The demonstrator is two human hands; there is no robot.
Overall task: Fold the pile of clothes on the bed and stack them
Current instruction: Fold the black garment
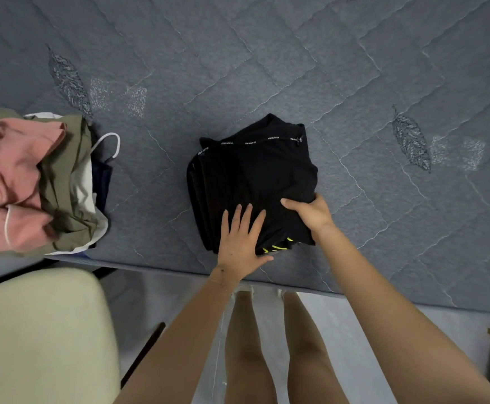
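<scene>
At the far left, the pile of clothes (34, 182) is lying against the left edge of the bed (267, 68); a pink garment (7, 176) is sitting on top, an olive one (66, 182) is hanging over its right side, and white and dark blue cloth are showing under them. A white cord loop (111, 147) is sticking out toward the middle. Below the pile, off the mattress, a pale cream cushion (39, 339) is filling the lower left corner.

Between the pile and the folded black garment (252, 176) a strip of bare grey quilt is staying open. The black garment is lying near the front edge of the bed, folded into a thick square, with its layered folds showing along the left side and yellow marks at the near edge.

I am pressing my left hand (242, 237) flat on the near left part of it, with the 4 fingers slightly spread and the thumb lying at the near edge. My right hand (310, 214) is gripping the near right corner: the thumb is lying on top, and the other fingers are hidden under the cloth, so I cannot tell how they are held.

To the right, and behind the garment, the quilt is lying wide and free up to the right edge of the view.
</scene>
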